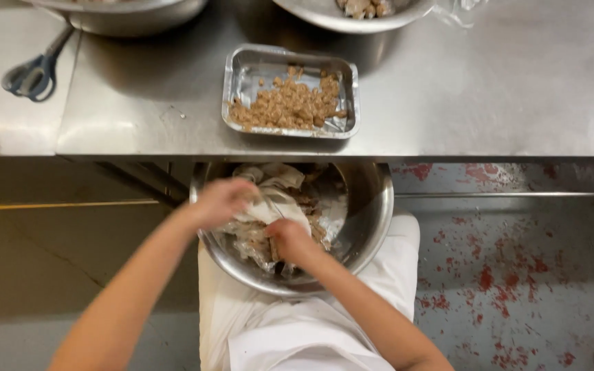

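Observation:
A large steel bowl (pixel 372 213) rests on my lap, just below the edge of the steel table. It holds crumpled clear plastic wrap (pixel 276 206) and brownish scraps. My left hand (pixel 221 201) is inside the bowl at its left, closed on a piece of the wrap. At the bowl's near side my right hand (pixel 289 239) grips more of the wrap and scraps. On the table above the bowl sits a foil tray (pixel 242 72) with brown minced filling (pixel 290 104) heaped along its near side.
Blue-handled scissors (pixel 32 74) lie at the table's far left. Two steel bowls (pixel 139 17) (pixel 324 17) stand at the far edge, the right one holding pale pieces. My white apron (pixel 297 330) covers my lap. The floor at right is grey with red speckles.

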